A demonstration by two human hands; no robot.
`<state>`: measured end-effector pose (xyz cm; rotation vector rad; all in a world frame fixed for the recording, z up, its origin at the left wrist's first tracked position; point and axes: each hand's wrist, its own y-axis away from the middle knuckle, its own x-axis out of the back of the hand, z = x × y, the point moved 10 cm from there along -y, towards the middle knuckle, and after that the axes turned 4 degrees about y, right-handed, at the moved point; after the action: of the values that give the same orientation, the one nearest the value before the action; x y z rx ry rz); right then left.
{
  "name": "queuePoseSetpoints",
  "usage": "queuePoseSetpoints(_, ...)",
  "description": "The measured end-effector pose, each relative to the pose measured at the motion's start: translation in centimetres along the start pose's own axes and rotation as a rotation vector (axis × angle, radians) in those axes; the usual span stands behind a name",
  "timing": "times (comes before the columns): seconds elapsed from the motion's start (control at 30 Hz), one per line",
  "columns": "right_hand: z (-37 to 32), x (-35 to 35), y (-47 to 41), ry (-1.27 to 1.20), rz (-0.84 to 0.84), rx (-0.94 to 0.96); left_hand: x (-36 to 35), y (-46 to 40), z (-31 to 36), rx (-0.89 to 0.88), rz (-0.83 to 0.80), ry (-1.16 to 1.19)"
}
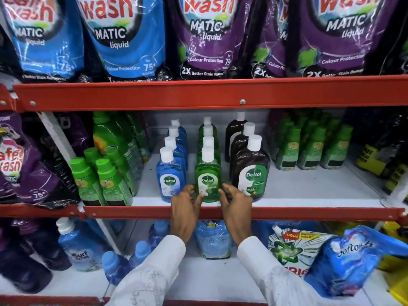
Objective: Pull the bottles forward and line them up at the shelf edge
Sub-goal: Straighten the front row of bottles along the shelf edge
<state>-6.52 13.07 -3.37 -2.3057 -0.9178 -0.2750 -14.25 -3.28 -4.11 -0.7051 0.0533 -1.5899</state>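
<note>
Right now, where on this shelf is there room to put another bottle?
Bare shelf lies right of the brown bottle, before the small green bottles. Left is crowded: both hands hold the green bottle beside the blue bottle.

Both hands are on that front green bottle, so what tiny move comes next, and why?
Probably ease the front green bottle slightly forward: the left hand and right hand grip its base, which seems a touch behind the shelf edge.

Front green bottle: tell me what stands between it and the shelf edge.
Nothing visible. The front green bottle already stands near the shelf edge, with both hands on its lower sides and only bare shelf ahead.
</note>
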Motion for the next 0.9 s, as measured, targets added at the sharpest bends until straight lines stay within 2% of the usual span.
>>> queuePoseSetpoints(0.23,-0.3,0.9,0.3,-0.057,-0.011,0.004,0.4,0.3,0.3,0.02,0.021,0.0)
queuePoseSetpoints(0.33,0.8,4.2,1.4,-0.113,0.097,0.026,2.2,1.3,1.1,-0.004,0.182,0.018)
queuePoseSetpoints(0.4,1.9,7.6,1.9,-0.106,0.2,0.074,3.4,2.5,3.0,-0.092,0.314,0.024)
queuePoseSetpoints(0.5,4.2,11.3,0.7,-0.059,0.296,0.053,1.8,3.5,6.0,-0.18,0.322,0.063)
queuePoseSetpoints(0.57,5.8,11.7,-1.4,-0.018,0.244,0.001,-1.3,3.3,6.9,-0.143,0.196,0.076)
queuePoseSetpoints(0.7,7.7,9.0,-4.5,0.045,-0.116,-0.029,-6.8,2.6,6.2,-0.036,-0.033,-0.059)
queuePoseSetpoints(0.8,8.1,8.0,-5.3,0.11,-0.24,-0.008,-7.8,1.9,6.1,-0.04,-0.065,-0.1)
queuePoseSetpoints(0.9,8.3,7.9,-5.5,0.116,-0.25,0.008,-8.2,1.5,5.9,-0.018,-0.079,-0.035)
